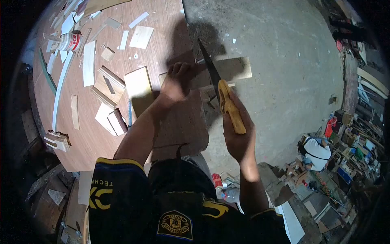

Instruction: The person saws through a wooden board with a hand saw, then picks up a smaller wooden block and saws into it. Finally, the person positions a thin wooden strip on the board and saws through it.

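Observation:
My right hand (239, 136) is wrapped round the yellow wooden handle of a handsaw (230, 106). Its dark blade points up and away, crossing the wooden board (239, 68) in this view. That board lies over the table's right edge, with its pale end sticking out above the floor. My left hand (175, 83) holds the board down on the table, fingers curled over it in shadow. Just left of this hand lies a pale wooden block (139, 87).
The brown table (170, 122) carries a grooved wooden piece (107, 87), thin strips, offcuts and a labelled plastic container (71, 42). Concrete floor (276, 89) stretches to the right. Scrap wood and a white bag-like item (317, 154) lie at the far right.

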`<state>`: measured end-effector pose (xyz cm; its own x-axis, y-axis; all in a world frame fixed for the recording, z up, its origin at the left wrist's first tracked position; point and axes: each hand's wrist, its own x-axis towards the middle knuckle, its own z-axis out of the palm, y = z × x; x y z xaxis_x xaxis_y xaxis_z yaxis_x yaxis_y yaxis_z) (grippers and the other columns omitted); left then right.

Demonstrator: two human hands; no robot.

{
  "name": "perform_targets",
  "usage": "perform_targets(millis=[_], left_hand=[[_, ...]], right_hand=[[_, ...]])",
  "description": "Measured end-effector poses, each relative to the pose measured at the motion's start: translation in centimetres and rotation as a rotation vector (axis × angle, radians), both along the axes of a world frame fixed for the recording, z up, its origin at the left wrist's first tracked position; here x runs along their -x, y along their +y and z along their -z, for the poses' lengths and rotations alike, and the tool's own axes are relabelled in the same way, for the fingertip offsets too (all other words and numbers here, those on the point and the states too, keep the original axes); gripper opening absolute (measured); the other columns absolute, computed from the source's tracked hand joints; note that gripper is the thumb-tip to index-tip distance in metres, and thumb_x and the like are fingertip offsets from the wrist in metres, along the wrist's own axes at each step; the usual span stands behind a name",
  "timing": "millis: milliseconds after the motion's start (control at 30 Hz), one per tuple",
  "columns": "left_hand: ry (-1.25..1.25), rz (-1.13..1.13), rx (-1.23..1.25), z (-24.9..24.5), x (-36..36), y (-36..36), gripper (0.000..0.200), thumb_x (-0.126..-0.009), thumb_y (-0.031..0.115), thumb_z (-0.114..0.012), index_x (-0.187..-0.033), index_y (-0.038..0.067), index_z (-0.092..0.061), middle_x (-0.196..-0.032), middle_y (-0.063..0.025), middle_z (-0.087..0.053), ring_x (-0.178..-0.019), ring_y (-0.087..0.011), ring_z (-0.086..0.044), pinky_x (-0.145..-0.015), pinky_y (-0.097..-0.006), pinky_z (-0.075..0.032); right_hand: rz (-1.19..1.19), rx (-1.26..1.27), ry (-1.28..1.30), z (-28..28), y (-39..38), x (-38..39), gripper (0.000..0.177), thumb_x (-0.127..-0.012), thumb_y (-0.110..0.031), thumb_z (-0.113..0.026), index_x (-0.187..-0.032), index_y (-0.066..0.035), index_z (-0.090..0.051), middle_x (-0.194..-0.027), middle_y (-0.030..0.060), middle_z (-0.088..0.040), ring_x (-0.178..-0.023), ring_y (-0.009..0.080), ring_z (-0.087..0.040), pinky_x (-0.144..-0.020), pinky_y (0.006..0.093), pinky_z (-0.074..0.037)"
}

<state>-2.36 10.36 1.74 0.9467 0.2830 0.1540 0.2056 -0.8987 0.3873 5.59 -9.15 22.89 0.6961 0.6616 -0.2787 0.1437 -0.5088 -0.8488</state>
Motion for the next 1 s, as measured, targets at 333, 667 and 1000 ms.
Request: perform_targets(millis=[333, 667, 1000], left_hand=[[-0.032, 0.032, 0.169, -0.5, 0.0, 0.3, 0.082, -0.064, 0.043, -0.079, -0.135, 0.010, -0.057, -0.124, -0.0144, -0.053, -0.118, -0.0384, -0.048, -0.104, -0.0508, -0.037], [0.032, -0.044, 0.123, -0.2, -0.2, -0.2, 0.077, -0.067, 0.050, -0.080, -0.129, 0.009, -0.060, -0.128, -0.0122, -0.054, -0.125, -0.0356, -0.047, -0.111, -0.0501, -0.034], [0.025, -0.007, 0.166, -1.1, -0.3, 0.4, 0.076, -0.070, 0.053, -0.077, -0.130, 0.008, -0.060, -0.126, -0.0112, -0.054, -0.123, -0.0354, -0.048, -0.110, -0.0490, -0.035]], right_hand=[[-0.078, -0.022, -0.082, -0.9, 0.7, -0.6, 0.049, -0.097, -0.002, -0.057, -0.144, 0.001, -0.048, -0.138, 0.0239, -0.057, -0.127, 0.0299, -0.058, -0.103, 0.0396, -0.049], [-0.066, 0.100, 0.113, -3.6, 1.5, -2.7, 0.051, -0.097, -0.007, -0.056, -0.147, -0.005, -0.047, -0.095, 0.0088, -0.066, -0.056, 0.0052, -0.049, -0.049, 0.0219, -0.043], [-0.008, 0.105, 0.202, -3.6, 1.5, -4.1, 0.049, -0.098, -0.006, -0.055, -0.147, -0.004, -0.048, -0.086, 0.0047, -0.063, -0.055, 0.0042, -0.046, -0.048, 0.0223, -0.039]])
